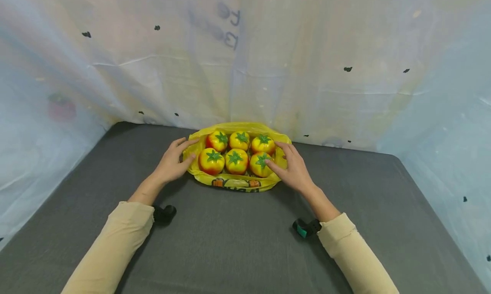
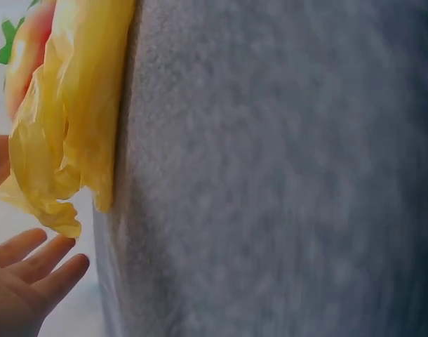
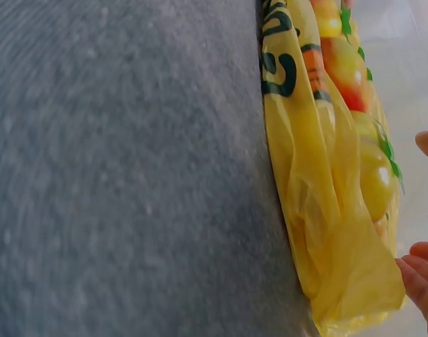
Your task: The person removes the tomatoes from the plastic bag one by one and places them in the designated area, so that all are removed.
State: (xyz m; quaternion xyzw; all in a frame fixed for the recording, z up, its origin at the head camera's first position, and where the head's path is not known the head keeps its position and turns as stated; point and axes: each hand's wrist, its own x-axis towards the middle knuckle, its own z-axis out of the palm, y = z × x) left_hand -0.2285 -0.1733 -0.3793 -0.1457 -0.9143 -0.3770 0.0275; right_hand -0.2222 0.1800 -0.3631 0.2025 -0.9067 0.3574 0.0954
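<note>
Several red-and-yellow tomatoes with green star-shaped tops, such as the front-left tomato [image 1: 212, 161], sit in two rows inside a yellow plastic bag [image 1: 237, 183]. The bag's rim is folded low around them, and dark print shows on its front. My left hand [image 1: 174, 159] is at the bag's left end, fingers spread and loosely bent by the rim. In the left wrist view, its fingertips are right at a crumpled bag corner [image 2: 67, 217]. At the right end is my right hand [image 1: 293, 168], thumb over the front-right tomato [image 1: 259, 166] and fingertips near the rim.
A dark grey table [image 1: 238, 238] lies under the bag. Whitish sheeting [image 1: 307, 51] with black marks hangs behind the table and along both sides. Black wrist cameras hang under the left wrist [image 1: 165, 214] and the right wrist [image 1: 307, 228].
</note>
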